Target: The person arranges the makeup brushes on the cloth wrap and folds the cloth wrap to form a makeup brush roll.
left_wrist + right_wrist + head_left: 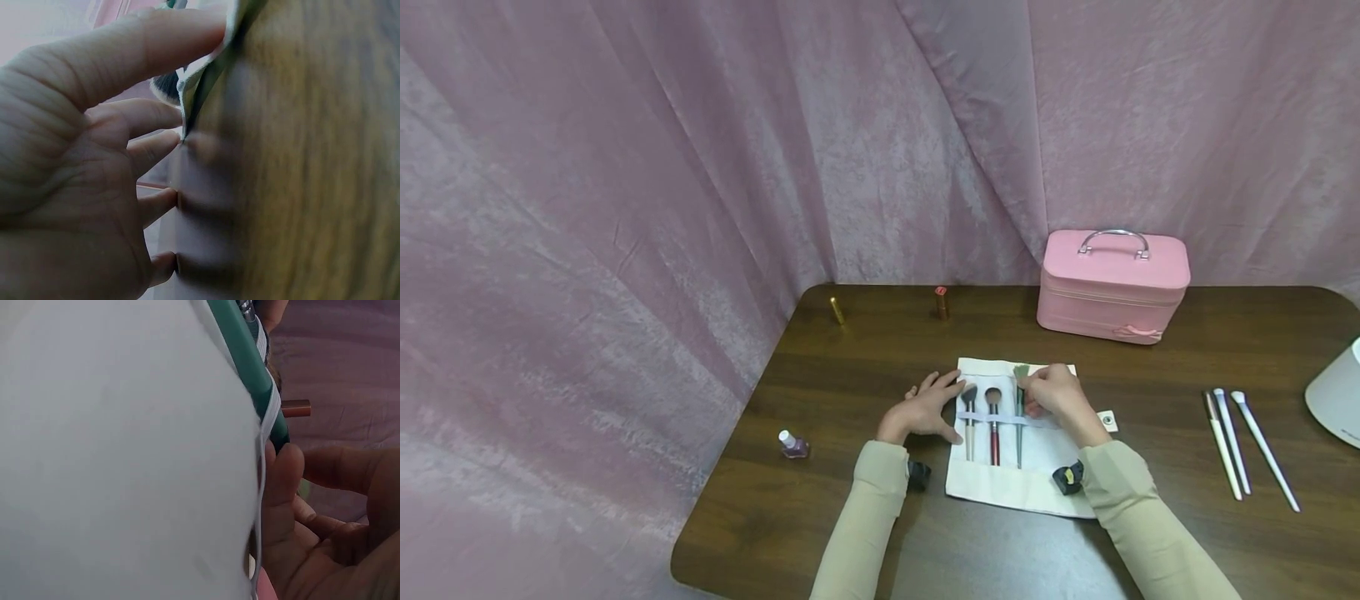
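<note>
A white cloth brush roll (992,485) lies unrolled on the table. Tucked under its elastic band (1037,422) are a brush with a dark fan-like head (970,396), a red-handled brush (995,442) and a green brush (1019,429). With fingers spread, my left hand (925,412) rests at the roll's left edge; the left wrist view shows the thumb and fingertips touching cloth and table. My right hand (1060,396) pinches the green brush below its pale green bristles. In the right wrist view, the band crosses the green handle (247,356) and the fingertips partly hide its end.
Three loose brushes (1231,446) with pale handles lie to the right, near a white rounded object (1337,396). At the back stand a pink case (1112,283), a lipstick (942,304) and a gold tube (837,311). A purple nail polish bottle (794,447) is at left.
</note>
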`<state>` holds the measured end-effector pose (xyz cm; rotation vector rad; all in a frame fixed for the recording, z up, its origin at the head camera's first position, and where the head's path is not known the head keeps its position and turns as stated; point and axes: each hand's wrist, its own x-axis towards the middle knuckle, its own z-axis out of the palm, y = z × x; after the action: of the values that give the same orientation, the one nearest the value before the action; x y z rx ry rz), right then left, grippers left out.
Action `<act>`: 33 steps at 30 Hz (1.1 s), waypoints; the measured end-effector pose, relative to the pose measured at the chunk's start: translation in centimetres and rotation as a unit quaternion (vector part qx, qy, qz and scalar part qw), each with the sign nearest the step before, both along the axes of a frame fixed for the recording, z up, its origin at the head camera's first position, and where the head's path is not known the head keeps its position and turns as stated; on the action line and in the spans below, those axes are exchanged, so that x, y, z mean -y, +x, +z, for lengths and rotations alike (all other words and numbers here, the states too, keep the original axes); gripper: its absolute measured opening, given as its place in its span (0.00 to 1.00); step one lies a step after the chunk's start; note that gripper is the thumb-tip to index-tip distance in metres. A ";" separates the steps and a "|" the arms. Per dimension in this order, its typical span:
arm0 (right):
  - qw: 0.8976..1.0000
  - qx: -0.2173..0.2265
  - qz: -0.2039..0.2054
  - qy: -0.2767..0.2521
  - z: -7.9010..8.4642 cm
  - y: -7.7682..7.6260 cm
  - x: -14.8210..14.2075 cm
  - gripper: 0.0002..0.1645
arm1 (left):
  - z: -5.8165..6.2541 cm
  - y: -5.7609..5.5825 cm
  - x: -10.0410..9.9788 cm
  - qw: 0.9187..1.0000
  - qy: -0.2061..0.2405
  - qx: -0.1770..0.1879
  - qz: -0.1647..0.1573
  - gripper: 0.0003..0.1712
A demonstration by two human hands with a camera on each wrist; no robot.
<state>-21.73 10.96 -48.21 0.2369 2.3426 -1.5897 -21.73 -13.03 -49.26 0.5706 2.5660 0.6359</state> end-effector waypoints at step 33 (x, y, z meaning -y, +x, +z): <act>0.983 -0.029 0.109 0.144 0.6 0.7 -0.5 0.25 | 0.1 -0.1 0.1 1.000 0.010 0.008 0.000 0.54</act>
<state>-20.99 11.49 -47.65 -0.0070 2.5389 -1.1726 -21.80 -13.13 -49.16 0.5701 2.5481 0.6655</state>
